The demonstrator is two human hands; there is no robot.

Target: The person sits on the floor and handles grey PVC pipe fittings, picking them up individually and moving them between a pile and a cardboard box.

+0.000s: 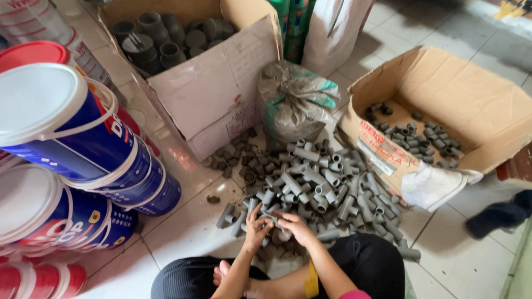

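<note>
A: Hands?
B: Left hand [256, 226] and right hand [293, 227] both pinch one grey pipe fitting [271, 217] between them, at the near edge of the fitting pile [316, 180] on the tiled floor [183, 232]

A: Around?
B: Open cardboard box [443, 111] right, paint buckets [72, 133] left

Pile of pipe fittings [316, 182] on the floor [183, 227], directly before both hands [277, 224]. Stacked buckets [66, 144] at left; open box [205, 66] and sack [293, 99] behind the pile; second box [443, 111], holding fittings, at right.
</note>
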